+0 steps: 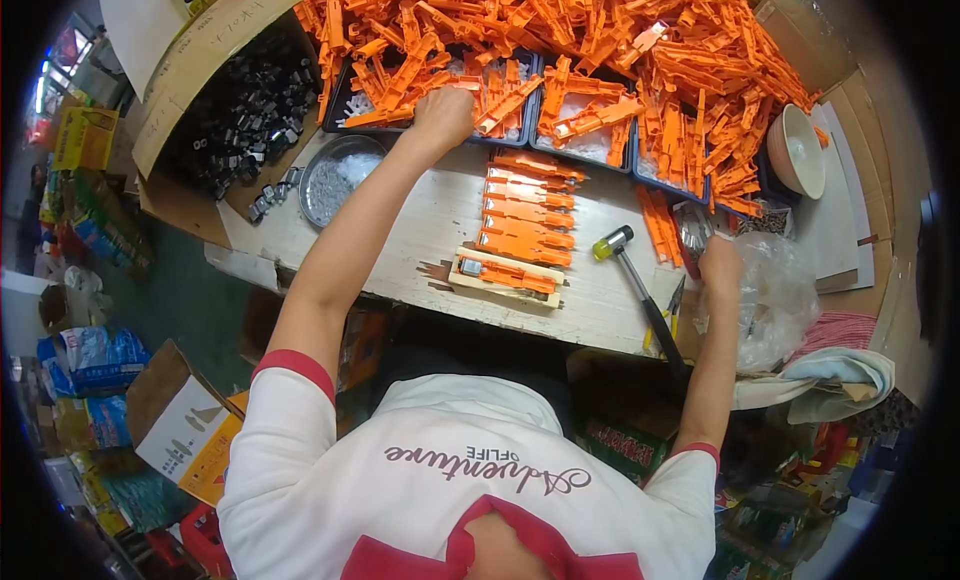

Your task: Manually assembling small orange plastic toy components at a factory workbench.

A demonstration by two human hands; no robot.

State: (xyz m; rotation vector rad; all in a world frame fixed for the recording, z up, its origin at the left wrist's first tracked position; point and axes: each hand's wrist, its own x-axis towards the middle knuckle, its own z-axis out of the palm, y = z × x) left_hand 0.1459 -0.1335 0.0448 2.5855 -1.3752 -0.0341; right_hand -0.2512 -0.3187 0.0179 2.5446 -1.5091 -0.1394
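My left hand (443,117) is over a dark tray (524,130) of orange plastic parts and small whitish pieces; its fingers are curled, and what they hold is hidden. At the right, my right hand (720,263) is closed beside a round dish (692,227) and a clear plastic bag (775,305); its fingertips are out of sight. Between my arms, several orange plastic parts (527,225) lie in a row. Nearest me, a wooden jig (540,298) bears one orange part (515,275) with a metal piece at its left end.
A hammer (640,280) and yellow-handled pliers (675,305) lie left of my right forearm. A round tray (312,195) of clear pieces and a cardboard box (165,120) of black metal parts stand at left. Orange parts (560,25) are heaped behind; a white bowl (797,152) leans far right.
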